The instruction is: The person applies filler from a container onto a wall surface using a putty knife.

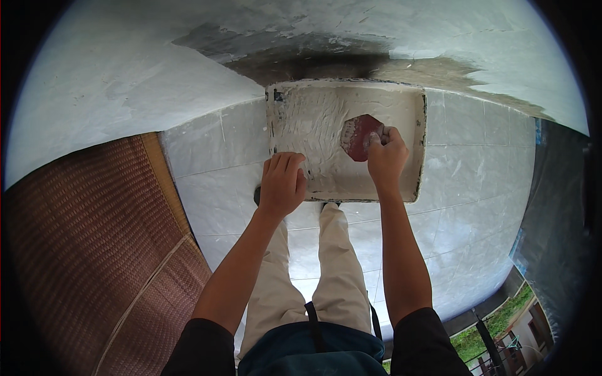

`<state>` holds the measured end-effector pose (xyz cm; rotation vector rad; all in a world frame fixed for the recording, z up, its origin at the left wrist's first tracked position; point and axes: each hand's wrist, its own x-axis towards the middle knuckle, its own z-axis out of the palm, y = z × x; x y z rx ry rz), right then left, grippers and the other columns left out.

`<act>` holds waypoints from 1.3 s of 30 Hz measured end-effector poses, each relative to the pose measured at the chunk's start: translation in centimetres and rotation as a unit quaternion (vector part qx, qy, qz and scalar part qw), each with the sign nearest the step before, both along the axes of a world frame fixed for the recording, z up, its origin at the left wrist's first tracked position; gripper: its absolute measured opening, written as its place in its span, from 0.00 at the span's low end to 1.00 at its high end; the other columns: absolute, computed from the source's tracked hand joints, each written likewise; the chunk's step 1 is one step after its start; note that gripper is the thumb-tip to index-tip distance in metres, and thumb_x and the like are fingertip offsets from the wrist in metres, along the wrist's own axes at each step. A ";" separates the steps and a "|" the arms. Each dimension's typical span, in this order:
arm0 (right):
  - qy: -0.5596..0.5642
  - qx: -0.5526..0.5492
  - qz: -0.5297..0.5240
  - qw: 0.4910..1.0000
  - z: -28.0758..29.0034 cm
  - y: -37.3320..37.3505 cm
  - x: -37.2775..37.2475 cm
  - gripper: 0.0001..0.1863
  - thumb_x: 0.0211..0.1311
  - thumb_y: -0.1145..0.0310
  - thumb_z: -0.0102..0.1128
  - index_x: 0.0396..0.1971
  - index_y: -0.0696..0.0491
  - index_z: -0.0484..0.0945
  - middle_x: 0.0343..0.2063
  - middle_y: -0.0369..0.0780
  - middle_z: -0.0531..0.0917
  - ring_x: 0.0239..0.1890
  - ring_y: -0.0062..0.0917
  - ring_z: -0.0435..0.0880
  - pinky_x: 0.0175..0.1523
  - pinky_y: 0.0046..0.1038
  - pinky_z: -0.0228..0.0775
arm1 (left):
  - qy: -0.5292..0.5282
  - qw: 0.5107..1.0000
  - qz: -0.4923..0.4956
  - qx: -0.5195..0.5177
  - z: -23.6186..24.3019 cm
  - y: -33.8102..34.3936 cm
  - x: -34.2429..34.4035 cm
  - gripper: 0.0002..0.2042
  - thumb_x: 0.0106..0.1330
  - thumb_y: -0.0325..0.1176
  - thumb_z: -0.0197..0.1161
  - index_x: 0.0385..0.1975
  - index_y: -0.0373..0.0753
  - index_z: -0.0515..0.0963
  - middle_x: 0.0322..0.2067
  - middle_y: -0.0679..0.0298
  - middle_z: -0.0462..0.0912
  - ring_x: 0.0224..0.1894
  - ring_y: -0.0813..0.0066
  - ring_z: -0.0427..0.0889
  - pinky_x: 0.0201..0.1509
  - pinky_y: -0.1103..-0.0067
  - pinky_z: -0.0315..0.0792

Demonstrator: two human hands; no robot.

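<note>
- Looking for labels, I find a dark patch [279,96] inside the tray's upper left corner, too small for me to tell whether it is a marking.
- I count two bare hands, one scraper, one tray and two pale trouser legs [342,250].
- My view has the right hand [387,155], right of centre, pinching the dark red, many-sided scraper [360,139] between thumb and fingers; pale paste smears the blade's left side.
- That scraper is over the right half of the tray [419,131], above centre frame; I cannot tell whether its edge touches the paste [313,128], which is ridged at left and smoother at right.
- I see the left hand [282,187] at the tray's lower left, fingers bent and close together over the side; whether they grip it, I cannot tell.
- One reddish-brown woven panel [106,232] fills the lower left; grey tiles [470,166] surround the tray.
</note>
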<state>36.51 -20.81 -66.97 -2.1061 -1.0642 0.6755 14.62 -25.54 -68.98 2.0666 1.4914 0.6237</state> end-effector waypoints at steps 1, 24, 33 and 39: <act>0.000 -0.003 0.002 1.000 -0.2 -0.5 -0.1 0.07 0.55 0.75 0.61 0.32 0.62 0.79 0.22 0.47 0.84 0.24 0.37 0.84 0.36 0.35 0.75 | -0.004 1.000 0.004 -0.001 -0.2 -0.1 0.0 0.15 0.55 0.23 0.57 0.44 0.37 0.74 0.41 0.58 0.78 0.48 0.57 0.76 0.53 0.64 0.67; 0.032 -0.039 0.010 0.999 -2.0 -3.4 0.0 0.07 0.57 0.76 0.62 0.35 0.62 0.81 0.23 0.43 0.84 0.24 0.24 0.82 0.36 0.27 0.73 | -0.013 0.999 0.033 -0.014 -1.0 -2.2 -0.7 0.15 0.56 0.24 0.57 0.44 0.37 0.74 0.41 0.57 0.78 0.48 0.56 0.76 0.53 0.63 0.66; 0.059 -0.058 0.005 0.997 -2.6 -3.1 -2.1 0.08 0.57 0.76 0.63 0.35 0.63 0.81 0.25 0.44 0.86 0.27 0.26 0.84 0.39 0.28 0.74 | -0.017 0.999 0.050 -0.015 -0.9 -2.3 -1.2 0.14 0.56 0.21 0.56 0.43 0.37 0.74 0.41 0.58 0.78 0.47 0.57 0.76 0.53 0.64 0.65; 0.091 -0.045 0.011 0.995 -3.4 -2.5 -3.2 0.08 0.57 0.76 0.63 0.36 0.63 0.81 0.27 0.44 0.86 0.28 0.25 0.84 0.39 0.27 0.74 | -0.011 0.998 0.061 -0.003 -1.0 -2.4 -1.7 0.14 0.56 0.22 0.57 0.44 0.37 0.74 0.42 0.58 0.78 0.48 0.56 0.76 0.54 0.64 0.65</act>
